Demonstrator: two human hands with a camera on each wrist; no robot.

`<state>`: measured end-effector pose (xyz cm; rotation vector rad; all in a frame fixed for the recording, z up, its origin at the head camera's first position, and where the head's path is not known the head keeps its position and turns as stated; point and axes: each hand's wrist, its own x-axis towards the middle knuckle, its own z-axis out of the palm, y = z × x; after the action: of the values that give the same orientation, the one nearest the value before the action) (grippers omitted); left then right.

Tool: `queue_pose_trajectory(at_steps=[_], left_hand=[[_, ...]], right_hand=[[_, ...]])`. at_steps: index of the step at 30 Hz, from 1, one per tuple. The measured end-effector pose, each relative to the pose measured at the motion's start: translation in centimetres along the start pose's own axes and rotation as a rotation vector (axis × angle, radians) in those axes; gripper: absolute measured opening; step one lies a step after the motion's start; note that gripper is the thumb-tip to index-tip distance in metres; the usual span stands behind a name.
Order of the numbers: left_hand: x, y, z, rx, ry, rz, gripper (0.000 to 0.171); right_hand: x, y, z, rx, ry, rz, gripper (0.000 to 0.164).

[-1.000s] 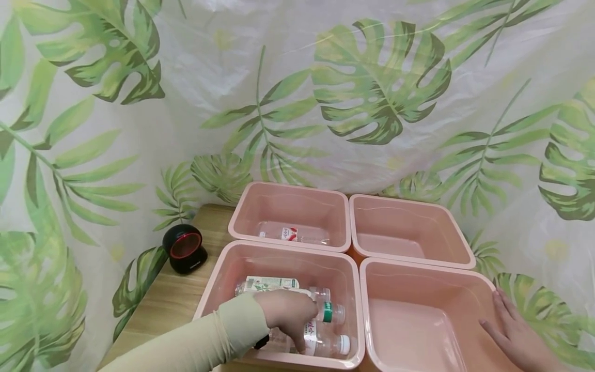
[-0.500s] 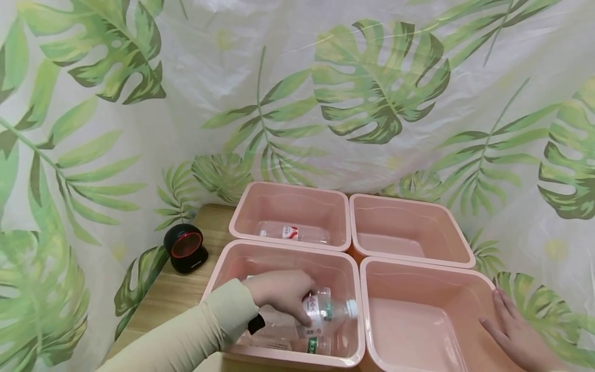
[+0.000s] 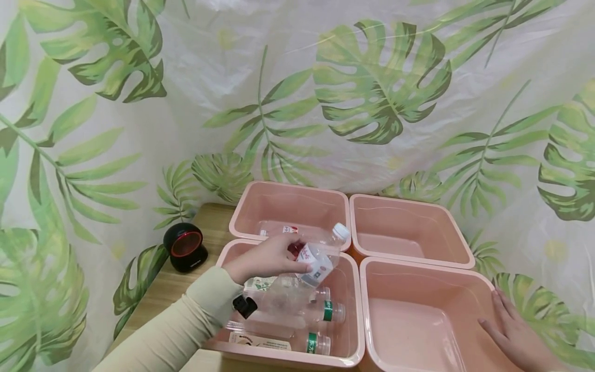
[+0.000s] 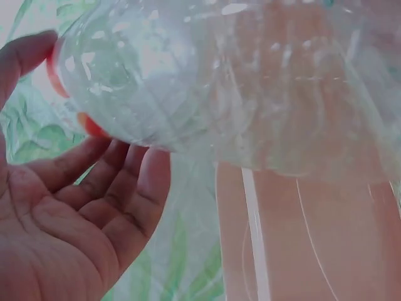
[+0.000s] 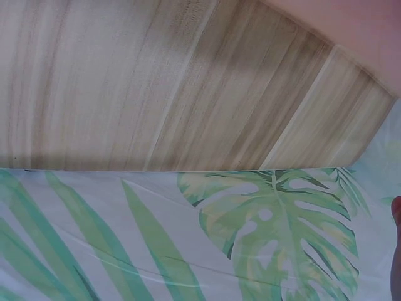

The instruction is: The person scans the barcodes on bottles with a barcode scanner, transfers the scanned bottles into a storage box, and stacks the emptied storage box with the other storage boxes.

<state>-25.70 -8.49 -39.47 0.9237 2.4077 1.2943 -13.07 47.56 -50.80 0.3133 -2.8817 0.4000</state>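
Note:
My left hand (image 3: 265, 257) grips a clear plastic bottle (image 3: 317, 264) with a white cap and a white-and-red label. It holds the bottle tilted, cap up and to the right, over the front left pink bin (image 3: 359, 289). In the left wrist view, the thumb and fingers of that hand (image 4: 75, 219) curl round the label end of the bottle (image 4: 188, 75). Below it, several clear bottles lie in the bin, among them a green-labelled bottle (image 3: 328, 311). My right hand (image 3: 520, 333) rests on the right rim of the front right bin (image 3: 465, 274).
The back left bin (image 3: 251, 187) contains a bottle with a red-and-white label (image 3: 290, 229). A fourth pink bin (image 3: 400, 199) is at back right. A black round device (image 3: 185, 248) stands on the wooden table (image 3: 214, 222). A leaf-print sheet (image 3: 279, 77) hangs behind.
My left hand has picked up the bottle from the front left bin and lifted it upward, turning its cap end up. My right hand has stayed on the rim.

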Motion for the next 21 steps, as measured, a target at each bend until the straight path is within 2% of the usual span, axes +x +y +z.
queue_pose_trajectory(at_steps=[3,5,8,12,16,19,21], left_hand=[[-0.1,-0.3,-0.4,-0.064,0.074,-0.014,0.030],[-0.2,-0.5,-0.5,-0.152,0.110,-0.030,0.031],[-0.4,-0.8,-0.7,-0.337,0.154,-0.059,0.030],[-0.5,-1.2,-1.1,-0.663,0.199,-0.079,0.026],[-0.7,-1.6,-1.4,-1.006,0.244,-0.140,0.021],[-0.9,-1.8,-1.9,-1.159,0.241,-0.180,0.026],[-1.1,-1.8,-2.3,-1.197,0.215,-0.204,0.032]], right_hand=[[0.0,0.0,0.0,0.000,-0.005,0.002,0.078],[0.0,0.0,0.0,0.002,-0.006,-0.001,0.078],[0.0,0.0,0.0,0.006,-0.009,-0.005,0.078],[0.0,0.0,0.0,0.006,-0.021,0.000,0.077],[0.0,0.1,0.0,0.004,-0.028,0.012,0.077],[0.0,0.1,0.1,0.003,-0.025,0.018,0.078],[0.0,0.1,0.1,0.004,-0.026,0.017,0.079]])
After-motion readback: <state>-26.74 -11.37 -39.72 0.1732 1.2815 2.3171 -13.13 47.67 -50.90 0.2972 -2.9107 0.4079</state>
